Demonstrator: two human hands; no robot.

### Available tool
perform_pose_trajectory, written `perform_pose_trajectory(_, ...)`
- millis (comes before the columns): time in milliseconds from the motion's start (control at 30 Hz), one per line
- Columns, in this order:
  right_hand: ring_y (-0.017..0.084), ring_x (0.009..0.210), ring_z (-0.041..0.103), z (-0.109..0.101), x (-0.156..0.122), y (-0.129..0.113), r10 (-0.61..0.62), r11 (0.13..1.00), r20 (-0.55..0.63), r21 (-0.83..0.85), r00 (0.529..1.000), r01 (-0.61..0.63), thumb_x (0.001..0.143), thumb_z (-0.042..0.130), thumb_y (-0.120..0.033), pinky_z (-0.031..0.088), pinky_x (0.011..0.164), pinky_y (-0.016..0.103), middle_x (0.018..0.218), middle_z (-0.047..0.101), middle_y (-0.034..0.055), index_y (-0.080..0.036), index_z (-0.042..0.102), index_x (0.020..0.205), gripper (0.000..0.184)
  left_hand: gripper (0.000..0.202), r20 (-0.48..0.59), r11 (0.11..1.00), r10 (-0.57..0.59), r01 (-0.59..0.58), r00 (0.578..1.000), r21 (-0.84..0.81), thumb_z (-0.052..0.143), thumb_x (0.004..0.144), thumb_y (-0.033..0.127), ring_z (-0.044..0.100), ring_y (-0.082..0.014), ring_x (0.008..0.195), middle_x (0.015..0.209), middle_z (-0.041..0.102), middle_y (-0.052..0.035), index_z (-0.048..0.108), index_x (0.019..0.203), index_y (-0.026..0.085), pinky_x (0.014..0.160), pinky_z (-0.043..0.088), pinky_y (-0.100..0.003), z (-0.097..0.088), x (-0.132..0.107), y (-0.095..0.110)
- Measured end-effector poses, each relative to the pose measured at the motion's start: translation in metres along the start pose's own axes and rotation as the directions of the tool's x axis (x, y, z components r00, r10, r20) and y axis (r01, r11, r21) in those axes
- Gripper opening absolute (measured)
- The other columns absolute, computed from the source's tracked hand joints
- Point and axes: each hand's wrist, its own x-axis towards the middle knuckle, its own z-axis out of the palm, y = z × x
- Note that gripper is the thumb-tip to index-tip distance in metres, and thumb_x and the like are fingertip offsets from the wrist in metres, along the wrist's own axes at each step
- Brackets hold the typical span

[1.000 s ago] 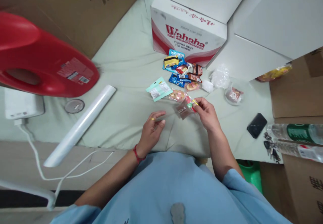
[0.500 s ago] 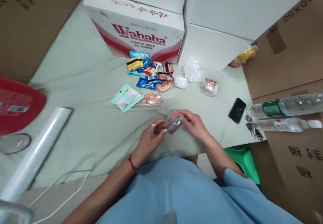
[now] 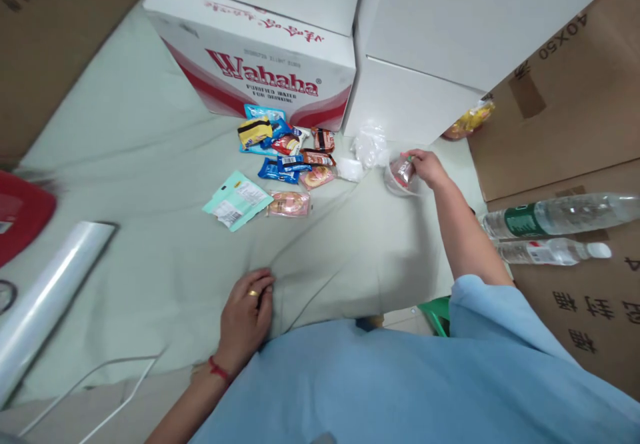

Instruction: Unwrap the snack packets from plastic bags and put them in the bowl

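Note:
My right hand (image 3: 427,167) is at the right of the table, its fingers pinching the upper end of a small clear plastic packet (image 3: 403,170) with reddish contents and a bit of pink and green at the top. The packet is at a clear round plastic bowl (image 3: 393,184); whether it rests on the bottom cannot be made out. Near the front edge, my left hand (image 3: 247,311) lies on the pale green cloth (image 3: 320,257) with its fingers curled and nothing visible in them. A mint-green pouch (image 3: 239,201) and a pink flat packet (image 3: 289,204) lie beyond it.
Several wrapped snacks (image 3: 280,168) are heaped before a Wahaha carton (image 3: 260,57). Crumpled clear plastic (image 3: 370,144) lies beside the bowl. Two water bottles (image 3: 555,216) lie at the right; a plastic film roll (image 3: 55,304) and a red object (image 3: 23,217) are at left.
My right hand has carried the packet from the front middle, up and right to the bowl. My left hand has let go of it and dropped back to the lower left.

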Motion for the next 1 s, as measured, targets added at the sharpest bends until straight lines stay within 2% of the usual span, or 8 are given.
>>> perform_pose_trajectory(167,0.030,0.109,0.056,0.005,-0.015,-0.012,-0.099,0.853,0.002,-0.514,0.995,0.085,0.095,0.052,-0.023,0.048,0.093,0.042,0.106,0.070,0.0156,-0.016,0.075,0.098,0.024,0.018,-0.025,0.996,0.091,-0.091,0.996,0.010,0.056,0.097,0.022,0.070,-0.0246,0.106,0.115,0.073,-0.0093,0.071,0.107,0.022,0.095,0.059,-0.041,0.007,-0.003,-0.002)
perform_pose_trajectory(333,0.030,0.112,0.054,-0.004,-0.029,-0.042,-0.293,0.848,-0.181,-0.503,0.939,0.168,0.104,0.042,-0.027,0.042,0.101,0.044,0.110,0.066,0.0167,-0.015,0.074,0.107,0.035,0.018,-0.037,0.994,0.113,-0.113,0.993,-0.012,0.057,0.097,0.020,0.069,-0.0238,0.104,0.112,0.074,-0.0092,0.072,0.106,0.021,0.095,0.058,-0.040,0.006,-0.001,-0.003)
perform_pose_trajectory(533,0.028,0.104,0.064,0.060,-0.066,-0.105,-0.338,0.738,0.340,-0.484,0.878,0.471,0.104,0.048,-0.030,0.045,0.083,0.036,0.118,0.069,0.0126,-0.021,0.072,0.120,0.031,0.020,0.006,0.997,0.042,-0.042,0.999,-0.063,0.054,0.097,0.022,0.070,-0.0240,0.103,0.110,0.075,-0.0104,0.074,0.101,0.021,0.094,0.060,-0.042,0.006,0.001,-0.001)
perform_pose_trajectory(667,0.026,0.098,0.066,0.096,-0.070,-0.118,-0.169,0.769,0.357,-0.535,0.919,0.349,0.102,0.050,-0.025,0.043,0.077,0.033,0.118,0.070,0.0162,-0.018,0.074,0.113,0.027,0.022,0.021,0.992,-0.001,0.003,1.000,-0.124,0.053,0.097,0.025,0.071,-0.0231,0.103,0.111,0.076,-0.0104,0.075,0.099,0.021,0.095,0.061,-0.041,0.000,-0.001,0.002)
perform_pose_trajectory(733,0.024,0.093,0.065,0.098,-0.068,-0.115,-0.153,0.876,0.261,-0.411,0.953,0.254,0.099,0.053,-0.023,0.044,0.076,0.031,0.107,0.071,0.0138,-0.017,0.073,0.101,0.022,0.023,0.024,0.984,-0.045,0.048,0.999,-0.169,0.052,0.098,0.027,0.072,-0.0224,0.102,0.111,0.076,-0.0098,0.074,0.099,0.022,0.094,0.061,-0.040,-0.005,-0.003,0.004)
perform_pose_trajectory(833,0.016,0.074,0.058,0.089,-0.078,-0.110,-0.086,0.991,0.088,0.110,0.992,0.076,0.092,0.064,-0.033,0.043,0.065,0.025,0.084,0.066,0.0028,-0.020,0.066,0.089,0.014,0.024,0.012,0.963,-0.137,0.136,0.991,-0.235,0.052,0.100,0.032,0.072,-0.0211,0.101,0.108,0.076,-0.0081,0.073,0.101,0.022,0.093,0.060,-0.038,-0.013,-0.003,0.008)
perform_pose_trajectory(933,0.010,0.055,0.043,0.078,-0.111,-0.109,0.074,0.734,0.140,0.663,0.987,-0.149,0.082,0.075,-0.047,0.032,0.049,0.020,0.069,0.052,-0.0060,-0.024,0.056,0.085,0.031,0.025,0.009,0.935,-0.194,0.188,0.981,-0.300,0.053,0.101,0.038,0.071,-0.0191,0.094,0.100,0.074,-0.0060,0.072,0.101,0.021,0.087,0.058,-0.034,-0.019,0.007,0.016)
perform_pose_trajectory(1000,0.008,0.052,0.038,0.077,-0.142,-0.111,0.090,0.524,0.265,0.807,0.960,-0.272,0.075,0.082,-0.048,0.029,0.045,0.019,0.067,0.047,-0.0075,-0.024,0.053,0.084,0.039,0.025,0.037,0.916,-0.193,0.194,0.980,-0.350,0.054,0.102,0.039,0.068,-0.0171,0.087,0.094,0.072,-0.0047,0.072,0.101,0.021,0.080,0.057,-0.031,-0.022,0.020,0.027)
